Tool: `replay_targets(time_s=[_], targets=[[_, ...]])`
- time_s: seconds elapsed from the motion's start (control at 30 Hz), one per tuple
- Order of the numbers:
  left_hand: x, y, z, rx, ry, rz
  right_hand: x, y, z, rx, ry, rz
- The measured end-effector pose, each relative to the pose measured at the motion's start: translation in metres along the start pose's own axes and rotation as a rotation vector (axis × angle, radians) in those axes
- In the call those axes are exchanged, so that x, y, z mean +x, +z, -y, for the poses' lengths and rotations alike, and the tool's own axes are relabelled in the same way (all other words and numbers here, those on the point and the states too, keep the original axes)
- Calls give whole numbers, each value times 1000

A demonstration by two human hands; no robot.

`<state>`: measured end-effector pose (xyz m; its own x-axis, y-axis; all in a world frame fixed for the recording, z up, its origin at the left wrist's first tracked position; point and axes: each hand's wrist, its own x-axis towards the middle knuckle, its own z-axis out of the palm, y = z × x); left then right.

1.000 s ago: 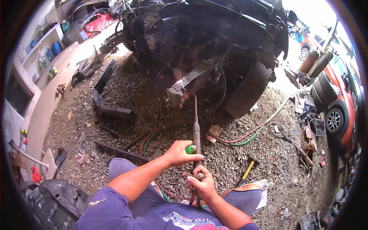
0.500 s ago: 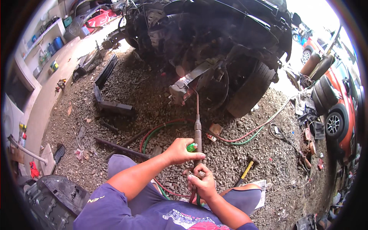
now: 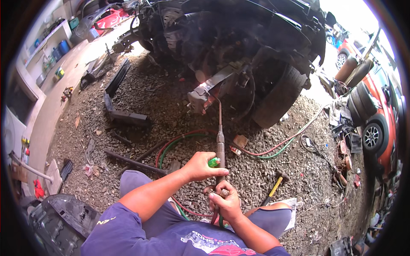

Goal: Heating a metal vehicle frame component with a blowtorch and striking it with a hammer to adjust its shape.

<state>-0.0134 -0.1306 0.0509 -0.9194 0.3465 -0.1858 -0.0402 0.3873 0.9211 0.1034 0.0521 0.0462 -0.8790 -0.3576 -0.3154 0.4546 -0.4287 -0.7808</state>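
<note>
My left hand (image 3: 203, 166) is closed around the body of a gas torch (image 3: 220, 145), thumb laid across it. A small green object, perhaps a lighter (image 3: 214, 162), sticks out between its thumb and fingers. Closer to me, my right hand (image 3: 226, 201) grips the torch's rear end by its valve knobs. The thin bent torch tip points away from me, up to the end of a metal frame rail (image 3: 198, 99) on a stripped vehicle front (image 3: 239, 38). Orange glow shows on the rail beside the tip. The flame itself is hard to make out.
Red and green hoses (image 3: 188, 135) curve over the gravel. A yellow-handled hammer (image 3: 275, 187) lies right of my knee. A front tire (image 3: 279, 98) stands beyond the torch. Bent metal pieces (image 3: 128, 118) lie left; stacked tires (image 3: 361, 102) and an orange car (image 3: 384, 115) stand right.
Both hands keep the same grip on the torch. The orange glow beside the tip looks larger, and the tip has shifted very slightly.
</note>
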Motion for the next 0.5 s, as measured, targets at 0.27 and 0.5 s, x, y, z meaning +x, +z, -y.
replay_targets(time_s=[0.27,0.5], targets=[[0,1,-2,12,10,6,-3,1,0,2,-5,-16],[-1,1,0,7,-3,9,-2,1,-2,10,8,-15]])
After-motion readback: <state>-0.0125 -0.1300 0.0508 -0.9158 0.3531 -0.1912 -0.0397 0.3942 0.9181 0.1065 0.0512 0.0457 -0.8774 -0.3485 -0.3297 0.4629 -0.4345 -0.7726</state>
